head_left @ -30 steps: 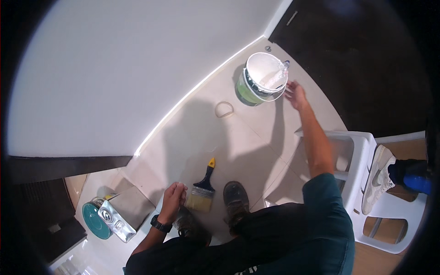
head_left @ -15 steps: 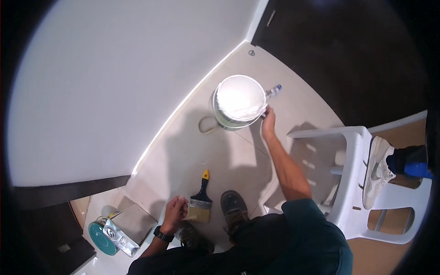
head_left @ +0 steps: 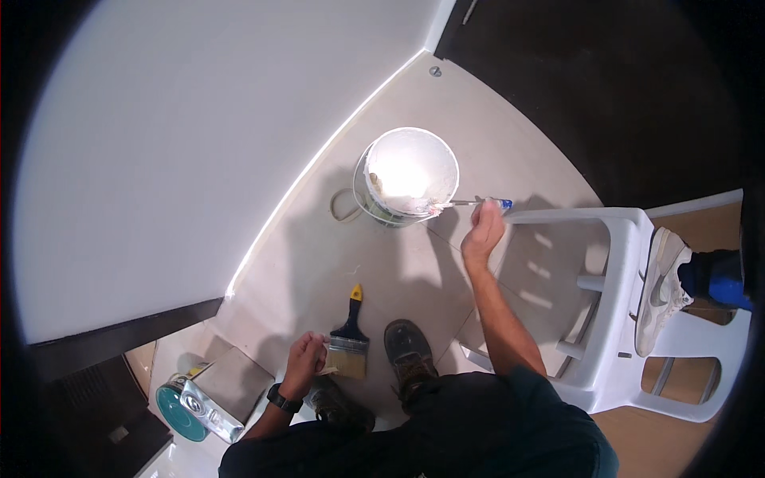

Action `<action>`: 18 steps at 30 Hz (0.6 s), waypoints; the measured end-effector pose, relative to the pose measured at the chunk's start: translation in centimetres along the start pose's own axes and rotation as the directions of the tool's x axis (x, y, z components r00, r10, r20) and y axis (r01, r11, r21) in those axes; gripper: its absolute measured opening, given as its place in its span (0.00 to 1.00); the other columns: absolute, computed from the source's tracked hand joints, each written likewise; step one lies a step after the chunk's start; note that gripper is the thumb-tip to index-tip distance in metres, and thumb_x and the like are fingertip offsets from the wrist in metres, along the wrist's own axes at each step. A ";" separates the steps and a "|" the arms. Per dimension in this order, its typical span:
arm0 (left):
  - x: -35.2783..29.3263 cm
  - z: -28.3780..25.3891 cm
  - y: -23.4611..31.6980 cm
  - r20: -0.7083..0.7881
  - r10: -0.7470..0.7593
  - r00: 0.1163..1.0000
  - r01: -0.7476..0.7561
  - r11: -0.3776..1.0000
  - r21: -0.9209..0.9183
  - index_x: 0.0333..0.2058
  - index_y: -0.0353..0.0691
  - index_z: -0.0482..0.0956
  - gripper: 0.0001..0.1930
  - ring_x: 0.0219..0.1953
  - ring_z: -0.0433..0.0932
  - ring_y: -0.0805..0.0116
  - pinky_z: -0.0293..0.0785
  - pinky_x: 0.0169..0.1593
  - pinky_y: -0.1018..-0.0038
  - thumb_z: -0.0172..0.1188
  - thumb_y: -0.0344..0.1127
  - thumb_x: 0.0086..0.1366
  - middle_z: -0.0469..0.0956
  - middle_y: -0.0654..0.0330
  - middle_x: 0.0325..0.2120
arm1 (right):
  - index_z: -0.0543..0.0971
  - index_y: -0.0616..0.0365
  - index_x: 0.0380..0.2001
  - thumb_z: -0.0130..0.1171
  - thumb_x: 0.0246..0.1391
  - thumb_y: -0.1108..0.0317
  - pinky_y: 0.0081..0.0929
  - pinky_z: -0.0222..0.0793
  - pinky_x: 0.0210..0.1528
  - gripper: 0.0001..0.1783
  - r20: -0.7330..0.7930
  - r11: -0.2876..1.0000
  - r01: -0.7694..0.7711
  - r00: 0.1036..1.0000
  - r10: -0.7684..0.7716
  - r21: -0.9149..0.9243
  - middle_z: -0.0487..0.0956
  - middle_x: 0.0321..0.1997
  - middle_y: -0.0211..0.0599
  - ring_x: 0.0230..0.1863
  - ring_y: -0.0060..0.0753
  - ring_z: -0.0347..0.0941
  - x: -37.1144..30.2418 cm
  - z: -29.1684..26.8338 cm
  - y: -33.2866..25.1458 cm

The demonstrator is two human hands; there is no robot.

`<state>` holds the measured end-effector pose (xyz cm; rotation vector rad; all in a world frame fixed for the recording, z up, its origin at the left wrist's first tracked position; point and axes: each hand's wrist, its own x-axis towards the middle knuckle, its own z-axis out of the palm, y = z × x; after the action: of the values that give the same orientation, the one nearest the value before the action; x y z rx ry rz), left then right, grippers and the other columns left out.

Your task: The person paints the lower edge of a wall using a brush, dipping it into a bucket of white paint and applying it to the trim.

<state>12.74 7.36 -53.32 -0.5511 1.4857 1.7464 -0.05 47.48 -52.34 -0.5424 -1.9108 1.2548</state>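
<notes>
A white bucket [head_left: 368,199] stands on the floor, its inside bright with white paint. Across its right rim lies a slim, paint-smeared tool [head_left: 460,203] with a metal-looking shaft and a blue end; its exact kind is unclear. My right hand [head_left: 483,231] is closed on this tool close to the blue end. Low on the left, my left hand [head_left: 305,358], with a dark watch at the wrist, has its fingers pinched together; a small pale bit shows below them. Beside it a wide paintbrush [head_left: 349,338] with a black and yellow handle lies bristles toward me.
A white plastic chair [head_left: 617,295] is at the right, with another person's shoe [head_left: 661,291] on it. A pale ring [head_left: 335,215] lies by the bucket. At lower left sit a green round lid [head_left: 177,414] and a silvery packet [head_left: 209,414]. White wall [head_left: 191,151] borders the left.
My right hand has left the bucket's rim and moved right onto the blue-ended tool, which has swung lower. The bucket is tilted differently. My left hand stays nearly in place.
</notes>
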 end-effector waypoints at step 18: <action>-1.6 0.6 0.9 -0.010 0.088 0.996 -0.089 0.989 -0.121 0.38 0.41 0.76 0.13 0.19 0.60 0.84 0.53 0.22 0.83 0.52 0.44 0.75 0.67 0.71 0.19 | 0.86 0.61 0.36 0.69 0.46 0.61 0.38 0.75 0.44 0.17 0.982 0.780 0.603 0.166 0.086 -0.170 0.84 0.35 0.51 0.39 0.50 0.81 8.5 13.3 -8.3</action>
<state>13.08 7.51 -51.40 -0.5586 1.4333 1.9152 -15.22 42.23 -44.60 0.6425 -3.3272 0.7158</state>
